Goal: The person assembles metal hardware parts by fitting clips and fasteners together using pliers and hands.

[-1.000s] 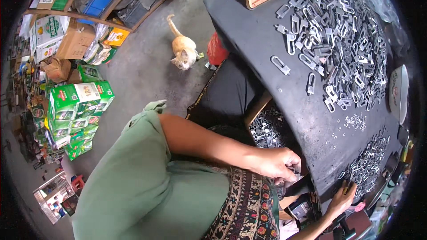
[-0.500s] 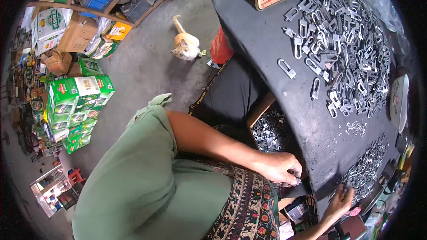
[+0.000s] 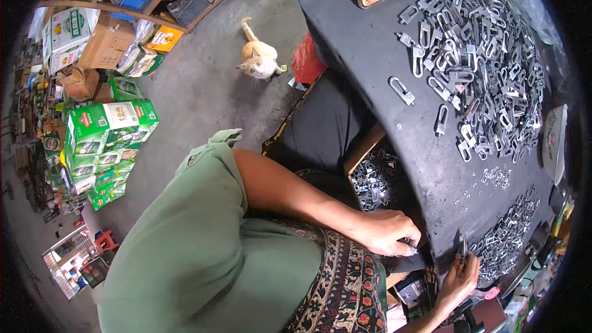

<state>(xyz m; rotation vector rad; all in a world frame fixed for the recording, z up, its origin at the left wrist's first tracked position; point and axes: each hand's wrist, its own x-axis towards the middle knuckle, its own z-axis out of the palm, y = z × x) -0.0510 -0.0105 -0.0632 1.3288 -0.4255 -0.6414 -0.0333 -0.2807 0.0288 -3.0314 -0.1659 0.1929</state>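
Observation:
My left hand is closed near the table's edge, thumb and fingers pinching a small metal piece that the fingers mostly hide. Over the edge beside the near pile, my right hand is closed around a slim dark tool that looks like a pair of pliers, its tip pointing up and away. Next to that hand lies a heap of small silver metal parts. A box of finished-looking metal clasps stands below the edge, near my left hand.
The dark table carries a large pile of looped metal clasps, a scatter of tiny rings and a white dish. A cat sits on the floor. Green cartons are stacked at the left.
My right hand has moved slightly left, away from the small-parts heap, and the tool in it now shows clearly. The left hand stays almost in place, still pinching.

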